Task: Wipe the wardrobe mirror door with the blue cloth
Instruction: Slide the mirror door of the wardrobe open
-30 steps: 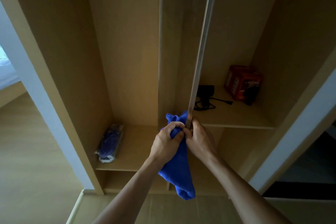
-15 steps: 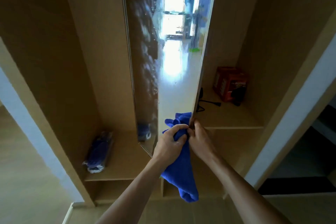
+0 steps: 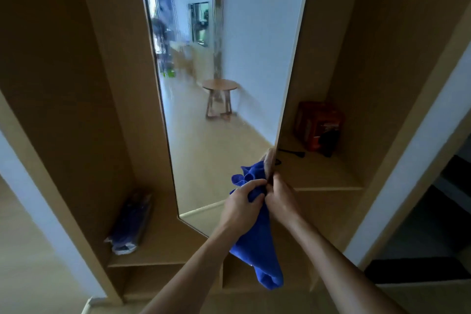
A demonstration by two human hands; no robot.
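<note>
The mirror door point(image 3: 224, 64) of the wooden wardrobe stands swung wide, its face showing a reflected room with a small round table. My right hand point(image 3: 281, 199) grips the door's right edge near its lower part, fingers curled round it. My left hand point(image 3: 242, 208) holds the bunched blue cloth point(image 3: 257, 250) just left of that edge; most of the cloth hangs down below my hands. Smears run down the upper left of the glass.
Inside the wardrobe, a red box point(image 3: 318, 125) and a black cable point(image 3: 293, 153) sit on the right shelf point(image 3: 321, 176). A plastic-wrapped dark blue bundle point(image 3: 132, 222) lies on the lower left shelf. White wall frames flank the wardrobe on both sides.
The mirror door has swung from edge-on to wide open toward me, so its face now shows. Both hands stayed at its edge, and the cloth stayed in my left hand.
</note>
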